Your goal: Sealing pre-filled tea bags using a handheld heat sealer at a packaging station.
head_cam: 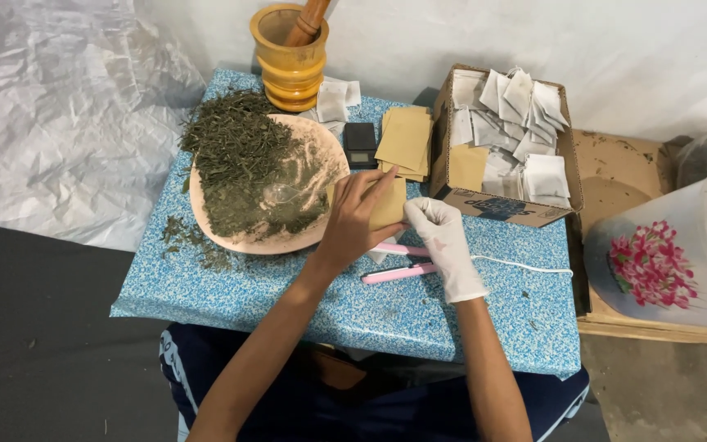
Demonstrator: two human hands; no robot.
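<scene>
**A:** Closest in: pink sealer (398, 270) lying on the blue table (247, 295), white cord (525, 266) trailing off right. Sitting unused, jaws a little apart by the look of it.

**B:** And the hands?

**A:** Just above the sealer. Left hand (353, 217), bare, pinched closed on the top edge of a tan pouch (389, 205). Right hand (443, 233), white glove, curled shut on the same pouch from the side. Pouch held up off the table, right at the plate's edge.

**B:** Filled yet?

**A:** Hard to say, mouth mostly hidden behind the fingers. Probably mid-fill or just filled; not sealed as far as can be seen.

**B:** Further back?

**A:** Pink plate (231, 241) heaped with dried green leaves (243, 160), clear spoon (284, 194) resting in them, some crumbs spilled on the table. Plenty of leaf left. Behind the pouch, small black scale (360, 143) and a stack of empty tan pouches (405, 141), so more to fill. Right of that, cardboard box (484, 200) piled with white sachets (517, 123), looking like finished ones. Farthest back, yellow mortar (290, 61) with a pestle (308, 20).
</scene>
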